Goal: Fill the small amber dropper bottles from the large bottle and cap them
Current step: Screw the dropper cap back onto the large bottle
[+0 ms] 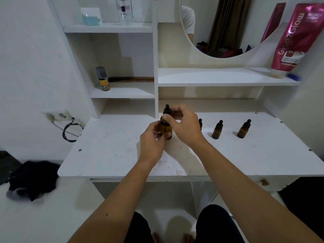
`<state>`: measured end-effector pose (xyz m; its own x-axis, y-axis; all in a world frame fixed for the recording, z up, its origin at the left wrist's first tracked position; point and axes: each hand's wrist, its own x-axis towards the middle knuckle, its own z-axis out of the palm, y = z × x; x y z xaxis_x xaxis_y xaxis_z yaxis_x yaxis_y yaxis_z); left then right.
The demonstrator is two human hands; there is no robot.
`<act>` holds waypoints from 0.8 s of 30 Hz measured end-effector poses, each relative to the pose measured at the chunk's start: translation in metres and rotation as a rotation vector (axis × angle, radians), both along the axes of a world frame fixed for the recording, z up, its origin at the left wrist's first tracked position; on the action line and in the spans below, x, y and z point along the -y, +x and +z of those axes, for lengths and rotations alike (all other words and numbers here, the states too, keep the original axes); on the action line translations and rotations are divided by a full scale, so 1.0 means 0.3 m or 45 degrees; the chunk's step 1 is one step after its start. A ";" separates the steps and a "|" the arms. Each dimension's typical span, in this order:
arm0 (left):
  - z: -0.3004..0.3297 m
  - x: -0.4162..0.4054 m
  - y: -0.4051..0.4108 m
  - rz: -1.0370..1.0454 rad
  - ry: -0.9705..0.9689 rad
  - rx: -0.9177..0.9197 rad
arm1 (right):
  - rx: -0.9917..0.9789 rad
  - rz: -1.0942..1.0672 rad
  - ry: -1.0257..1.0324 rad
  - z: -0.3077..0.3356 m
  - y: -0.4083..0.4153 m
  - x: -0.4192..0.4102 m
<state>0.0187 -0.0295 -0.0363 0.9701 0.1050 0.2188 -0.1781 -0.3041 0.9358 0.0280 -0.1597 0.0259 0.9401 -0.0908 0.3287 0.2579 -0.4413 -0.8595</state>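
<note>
The large amber bottle (pixel 166 129) stands upright on the bench (pixel 112 148); our left hand (pixel 152 139) wraps its body, our right hand's (pixel 184 124) fingers (pixel 165 118) pinch its dropper cap (pixel 166 109) directly above. Small bottles (pixel 217 129) wait rightward.

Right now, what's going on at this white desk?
A person sits at the white desk. The left hand steadies the large amber bottle while the right hand grips its black dropper cap. Three small amber dropper bottles stand capped to the right, one partly hidden.
</note>
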 end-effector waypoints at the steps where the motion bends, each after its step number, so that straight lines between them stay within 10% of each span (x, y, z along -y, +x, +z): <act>1: 0.000 0.001 0.002 0.002 -0.003 -0.003 | -0.017 -0.009 0.041 -0.001 0.002 0.001; 24: 0.002 0.012 -0.002 0.016 0.005 -0.038 | -0.026 -0.024 -0.018 0.004 0.009 -0.006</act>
<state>0.0180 -0.0332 -0.0356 0.9748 0.1164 0.1902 -0.1463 -0.3097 0.9395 0.0307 -0.1578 0.0272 0.9448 -0.1042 0.3106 0.2317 -0.4578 -0.8583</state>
